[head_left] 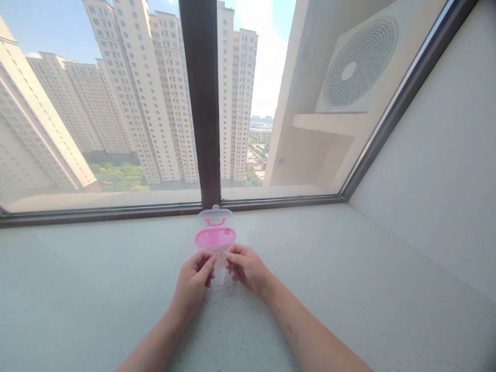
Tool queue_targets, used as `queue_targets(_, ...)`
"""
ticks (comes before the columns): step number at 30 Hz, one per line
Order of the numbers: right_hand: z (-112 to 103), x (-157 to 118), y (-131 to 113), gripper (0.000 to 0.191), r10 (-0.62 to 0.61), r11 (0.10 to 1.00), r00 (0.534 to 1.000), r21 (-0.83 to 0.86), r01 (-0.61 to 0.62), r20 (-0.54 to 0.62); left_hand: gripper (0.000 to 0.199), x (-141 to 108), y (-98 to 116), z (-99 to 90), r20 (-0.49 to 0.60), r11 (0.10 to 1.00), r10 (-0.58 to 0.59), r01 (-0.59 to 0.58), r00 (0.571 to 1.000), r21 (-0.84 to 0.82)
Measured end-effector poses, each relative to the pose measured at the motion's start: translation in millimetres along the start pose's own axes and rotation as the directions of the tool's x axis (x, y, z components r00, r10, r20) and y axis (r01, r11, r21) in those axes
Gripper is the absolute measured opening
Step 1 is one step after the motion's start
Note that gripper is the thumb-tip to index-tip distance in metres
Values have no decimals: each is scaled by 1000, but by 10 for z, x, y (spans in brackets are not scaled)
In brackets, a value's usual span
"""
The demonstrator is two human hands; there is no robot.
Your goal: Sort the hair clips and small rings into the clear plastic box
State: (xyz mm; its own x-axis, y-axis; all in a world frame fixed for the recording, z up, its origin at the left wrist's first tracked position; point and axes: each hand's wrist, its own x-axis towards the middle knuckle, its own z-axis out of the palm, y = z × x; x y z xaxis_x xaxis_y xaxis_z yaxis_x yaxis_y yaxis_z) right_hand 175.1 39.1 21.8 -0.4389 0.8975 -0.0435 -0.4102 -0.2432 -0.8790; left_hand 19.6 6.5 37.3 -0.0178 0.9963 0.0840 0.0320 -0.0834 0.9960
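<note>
My left hand (pixel 197 272) has thumb and forefinger pinched on a small pale ring (pixel 217 255). Close beside it, my right hand (pixel 247 267) pinches another small pale ring (pixel 225 254). Just beyond my fingertips stands a small translucent case with a pink oval top (pixel 215 238). Its clear lid (pixel 215 213), with a pink handle, is raised behind it. A dark ring (pixel 227 232) and a pale ring (pixel 205 235) show on the pink part. Two faint pinkish rings (pixel 230 290) lie on the sill below my hands. My fingers partly hide the case's front.
A pale speckled windowsill (pixel 96 289) runs under my hands. Behind the case rises a dark window frame (pixel 207 129), with tall buildings outside. At the right is a white wall (pixel 437 170). An air-conditioner unit (pixel 356 67) sits beyond the glass.
</note>
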Motion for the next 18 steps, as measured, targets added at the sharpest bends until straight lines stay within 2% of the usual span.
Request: queue_targets(18,9,-6,-3,25,6,1000,1000,-26,-6,-6,25,-11,10,-9,23,999,1,-2,1000,32)
